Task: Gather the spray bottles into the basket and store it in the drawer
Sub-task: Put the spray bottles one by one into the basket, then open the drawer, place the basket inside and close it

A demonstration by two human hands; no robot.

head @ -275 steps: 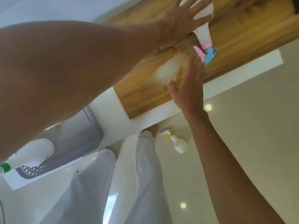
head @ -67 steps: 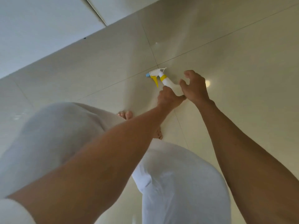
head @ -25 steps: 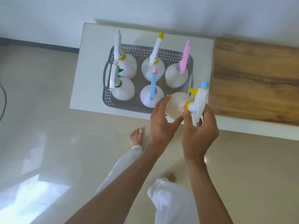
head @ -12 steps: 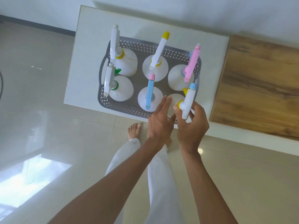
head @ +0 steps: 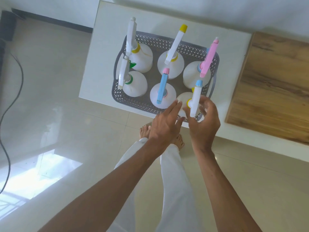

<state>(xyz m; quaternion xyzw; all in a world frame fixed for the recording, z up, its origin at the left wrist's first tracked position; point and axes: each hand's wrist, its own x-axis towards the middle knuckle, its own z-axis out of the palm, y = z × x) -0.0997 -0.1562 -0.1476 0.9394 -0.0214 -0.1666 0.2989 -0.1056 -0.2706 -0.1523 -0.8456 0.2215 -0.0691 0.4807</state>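
Six spray bottles (head: 168,64) stand upright in the grey perforated basket (head: 168,41), which rests on a white tabletop (head: 107,52). At the basket's near right corner my right hand (head: 203,124) cups the sixth bottle (head: 184,101) loosely, fingers spread; my left hand (head: 164,126) lies flat and open against its side. I judge the smooth rounded plastic bodies slippery and light; the basket's side handle (head: 213,87) looks the best hold.

Grey basket (head: 167,40) on white table (head: 103,47)
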